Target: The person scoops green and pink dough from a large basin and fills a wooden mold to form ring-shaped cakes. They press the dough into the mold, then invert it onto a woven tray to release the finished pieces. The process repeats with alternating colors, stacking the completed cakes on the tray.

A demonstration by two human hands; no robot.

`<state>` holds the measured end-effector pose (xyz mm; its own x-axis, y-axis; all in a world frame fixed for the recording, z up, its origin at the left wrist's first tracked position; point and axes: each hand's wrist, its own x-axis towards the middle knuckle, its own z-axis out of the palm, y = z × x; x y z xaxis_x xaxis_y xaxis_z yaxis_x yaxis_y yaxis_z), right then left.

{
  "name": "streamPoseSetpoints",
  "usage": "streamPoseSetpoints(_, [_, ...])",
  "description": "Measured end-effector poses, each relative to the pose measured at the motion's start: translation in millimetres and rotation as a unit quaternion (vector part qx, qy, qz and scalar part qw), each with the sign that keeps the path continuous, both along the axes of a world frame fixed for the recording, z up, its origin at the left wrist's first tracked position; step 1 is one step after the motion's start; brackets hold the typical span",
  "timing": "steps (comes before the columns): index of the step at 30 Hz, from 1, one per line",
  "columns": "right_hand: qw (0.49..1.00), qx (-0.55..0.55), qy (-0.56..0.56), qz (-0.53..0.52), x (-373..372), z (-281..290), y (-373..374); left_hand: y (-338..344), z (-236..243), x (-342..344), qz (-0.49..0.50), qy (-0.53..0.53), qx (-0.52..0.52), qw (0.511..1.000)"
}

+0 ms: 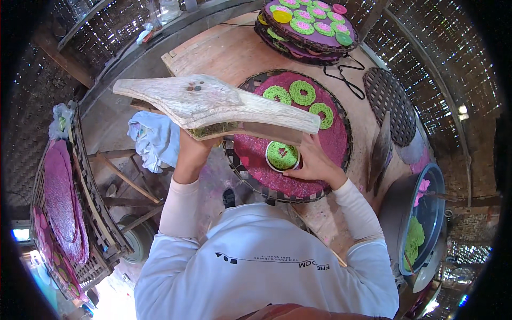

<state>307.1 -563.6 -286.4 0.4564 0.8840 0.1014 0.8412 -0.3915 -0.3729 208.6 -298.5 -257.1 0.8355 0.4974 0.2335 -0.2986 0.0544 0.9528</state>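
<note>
Over the round tray's [349, 136] near half, the right hand [318, 162], nearer, grasps the white cup [270, 165] from its right; the left hand [193, 153], grip undeterminable, sits beneath the crosswise wooden bar [213, 105].

The print that shows is dark and upside down, on the person's white shirt [256, 288] at six o'clock: bold lettering [314, 265], partly creased, toward five o'clock; tiny rows of capitals [276, 260] near six; and small solid shapes [226, 259], one a triangle, between six and seven.
</note>
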Motion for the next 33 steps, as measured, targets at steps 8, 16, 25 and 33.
streamPoseSetpoints(8, [0.997,0.044,0.058,-0.038,-1.4,24.5,11.2,5.6,3.1,-11.9,-0.007,0.003,-0.058,0.998])
streamPoseSetpoints(16, [0.985,0.054,0.141,0.081,-8.3,-5.4,67.4,17.5,1.3,-17.9,0.039,-0.009,-0.048,0.998])
streamPoseSetpoints(25, [0.992,0.037,0.068,0.1,-1.0,-10.8,73.2,32.3,-7.3,-29.4,0.035,0.038,-0.055,0.997])
streamPoseSetpoints(33, [0.993,0.043,0.029,0.11,3.2,-2.9,69.3,28.1,-1.5,-24.5,0.017,0.047,-0.083,0.995])
